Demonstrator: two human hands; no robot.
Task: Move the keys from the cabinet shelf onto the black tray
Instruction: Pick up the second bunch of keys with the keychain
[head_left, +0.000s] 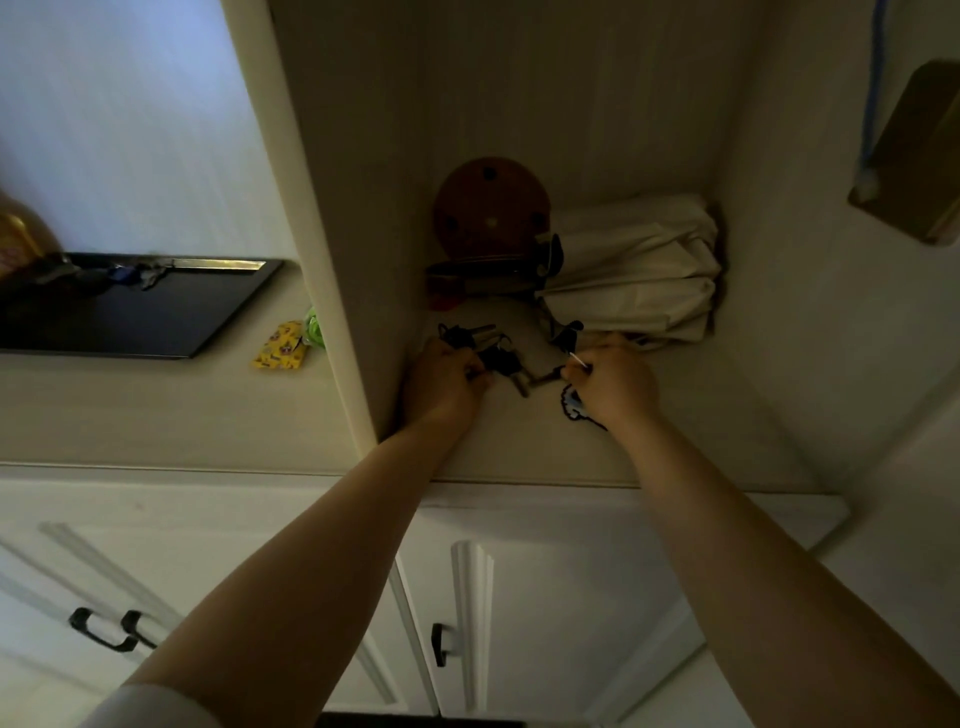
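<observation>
Dim cabinet shelf (519, 447), frame centre: my left hand (441, 379) and right hand (613, 384) each pinch a bunch of keys (498, 358). Tangled rings could snag or drop before the black tray (156, 322), upper left.

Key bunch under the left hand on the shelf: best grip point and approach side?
Pinch the dark heads of the key bunch near the ring, coming from the open shelf front as the left hand does. The cabinet wall blocks the left, the folded umbrella crowds behind; blades splay loose.
</observation>
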